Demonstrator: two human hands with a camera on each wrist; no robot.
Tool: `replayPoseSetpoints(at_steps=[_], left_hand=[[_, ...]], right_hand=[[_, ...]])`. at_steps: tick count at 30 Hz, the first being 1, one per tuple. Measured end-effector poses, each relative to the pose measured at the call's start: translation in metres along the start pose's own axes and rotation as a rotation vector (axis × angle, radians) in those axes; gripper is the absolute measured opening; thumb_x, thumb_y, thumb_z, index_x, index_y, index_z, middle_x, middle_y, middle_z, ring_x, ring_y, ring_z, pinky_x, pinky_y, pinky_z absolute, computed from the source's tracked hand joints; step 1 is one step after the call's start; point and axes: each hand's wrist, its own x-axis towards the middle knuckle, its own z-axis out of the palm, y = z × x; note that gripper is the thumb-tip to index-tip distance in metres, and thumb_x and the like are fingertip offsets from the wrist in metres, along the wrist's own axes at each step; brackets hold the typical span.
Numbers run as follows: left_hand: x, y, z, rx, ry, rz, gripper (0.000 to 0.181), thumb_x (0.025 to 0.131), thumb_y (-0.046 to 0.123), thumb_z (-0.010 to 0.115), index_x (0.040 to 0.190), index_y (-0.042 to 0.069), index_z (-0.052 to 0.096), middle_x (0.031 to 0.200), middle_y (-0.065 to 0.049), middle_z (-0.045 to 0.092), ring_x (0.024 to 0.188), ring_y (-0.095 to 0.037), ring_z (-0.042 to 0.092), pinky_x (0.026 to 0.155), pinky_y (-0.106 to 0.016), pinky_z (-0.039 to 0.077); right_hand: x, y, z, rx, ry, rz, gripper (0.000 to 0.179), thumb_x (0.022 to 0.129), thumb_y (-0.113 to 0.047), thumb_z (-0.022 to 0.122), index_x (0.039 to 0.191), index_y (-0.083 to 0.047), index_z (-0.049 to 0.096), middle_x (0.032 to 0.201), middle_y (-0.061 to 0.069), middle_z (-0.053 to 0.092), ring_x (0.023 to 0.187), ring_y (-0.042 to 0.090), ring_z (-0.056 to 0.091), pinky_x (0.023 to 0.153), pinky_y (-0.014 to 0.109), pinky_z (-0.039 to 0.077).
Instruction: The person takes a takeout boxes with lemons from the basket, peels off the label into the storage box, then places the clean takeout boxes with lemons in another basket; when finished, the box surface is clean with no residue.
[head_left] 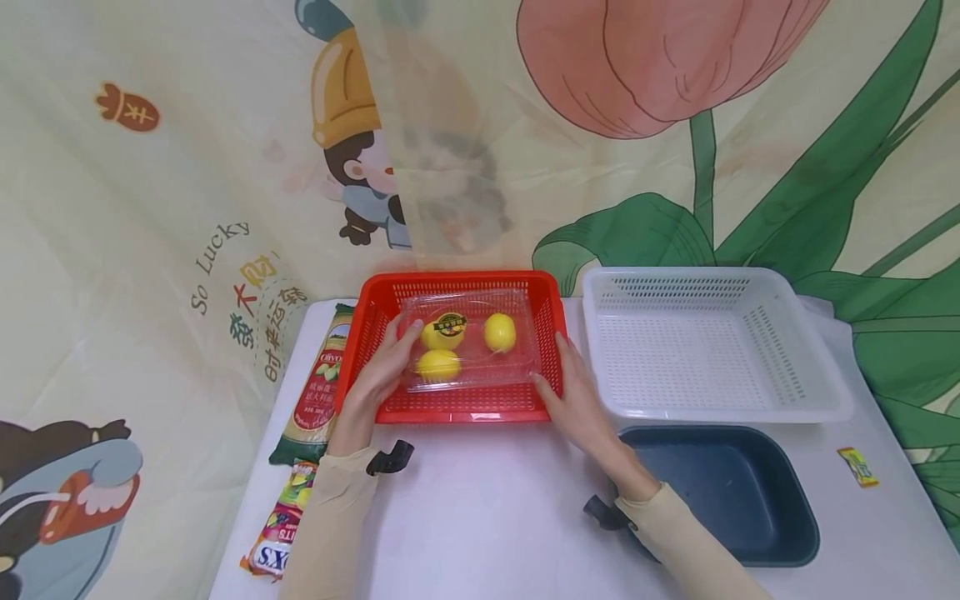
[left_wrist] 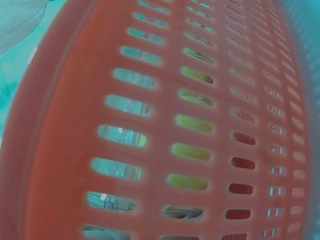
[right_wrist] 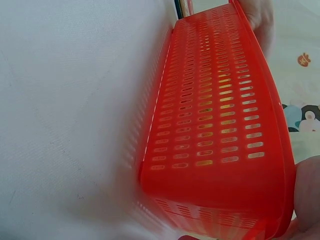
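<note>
Inside a red basket (head_left: 457, 416) lies a clear plastic box (head_left: 480, 367) with a dark and gold label. Three yellow lemons (head_left: 499, 332) show through its lid. My left hand (head_left: 382, 367) reaches over the basket's front left and holds the box at its left edge, thumb on top. At the opposite side my right hand (head_left: 573, 404) has its thumb at the box's front right corner and its fingers by the basket's right rim. The left wrist view shows mostly the slotted basket wall (left_wrist: 165, 125). In the right wrist view, part of the right hand (right_wrist: 307, 200) appears beside the basket's rim.
A white basket (head_left: 690, 350) stands to the right, with a dark blue tub (head_left: 727, 492) in front of it. Food packets, one green and red (head_left: 315, 392) and one colourful (head_left: 281, 525), lie at the left. A small yellow packet (head_left: 857, 467) is far right.
</note>
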Motion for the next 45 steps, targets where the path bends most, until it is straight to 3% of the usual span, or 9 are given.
replayPoseSetpoints(at_steps=[5, 10, 22, 29, 36, 45], left_hand=[[-0.003, 0.005, -0.004, 0.003, -0.006, 0.004, 0.081, 0.106, 0.048, 0.046, 0.164, 0.024, -0.004, 0.166, -0.012, 0.015, 0.145, -0.038, 0.026, 0.119, -0.062, 0.032], [-0.008, 0.014, -0.009, 0.038, -0.002, 0.006, 0.083, 0.105, 0.052, 0.045, 0.163, 0.024, -0.007, 0.169, -0.011, 0.009, 0.149, -0.038, 0.021, 0.121, -0.064, 0.028], [-0.032, 0.026, -0.018, 0.102, 0.031, 0.021, 0.088, 0.101, 0.059, 0.047, 0.164, 0.027, -0.007, 0.168, -0.009, 0.012, 0.151, -0.034, 0.021, 0.12, -0.061, 0.033], [-0.054, 0.035, -0.023, 0.124, 0.042, 0.035, 0.088, 0.1, 0.062, 0.045, 0.163, 0.03, -0.007, 0.17, -0.009, 0.008, 0.153, -0.035, 0.016, 0.121, -0.064, 0.028], [-0.077, 0.038, -0.025, 0.119, 0.041, 0.084, 0.085, 0.1, 0.063, 0.046, 0.163, 0.036, -0.004, 0.167, -0.007, 0.017, 0.149, -0.033, 0.026, 0.117, -0.06, 0.037], [-0.11, 0.026, -0.025, 0.206, 0.076, 0.121, 0.084, 0.099, 0.066, 0.043, 0.162, 0.04, -0.006, 0.172, -0.001, 0.005, 0.157, -0.035, 0.01, 0.116, -0.069, 0.03]], right_hand=[[0.001, 0.0, 0.0, 0.009, -0.007, -0.005, 0.086, 0.098, -0.025, 0.066, 0.164, -0.015, 0.011, 0.168, 0.013, 0.019, 0.153, 0.036, 0.025, 0.112, 0.059, 0.042], [0.001, -0.001, 0.0, 0.006, -0.006, -0.003, 0.086, 0.098, -0.023, 0.066, 0.164, -0.014, 0.011, 0.169, 0.014, 0.018, 0.154, 0.037, 0.023, 0.114, 0.061, 0.039], [-0.001, 0.0, 0.001, 0.005, -0.001, 0.002, 0.087, 0.098, -0.024, 0.066, 0.164, -0.015, 0.01, 0.169, 0.012, 0.018, 0.153, 0.036, 0.025, 0.112, 0.06, 0.043], [0.0, 0.0, 0.0, 0.002, 0.001, 0.001, 0.086, 0.098, -0.026, 0.065, 0.164, -0.016, 0.01, 0.169, 0.012, 0.018, 0.153, 0.036, 0.024, 0.113, 0.06, 0.041], [-0.001, -0.002, -0.001, 0.006, 0.005, -0.014, 0.085, 0.099, -0.027, 0.065, 0.164, -0.015, 0.011, 0.169, 0.012, 0.018, 0.154, 0.036, 0.023, 0.114, 0.06, 0.039], [-0.002, -0.001, -0.001, 0.015, 0.012, -0.016, 0.084, 0.099, -0.024, 0.064, 0.164, -0.014, 0.012, 0.168, 0.014, 0.019, 0.152, 0.037, 0.026, 0.113, 0.062, 0.04]])
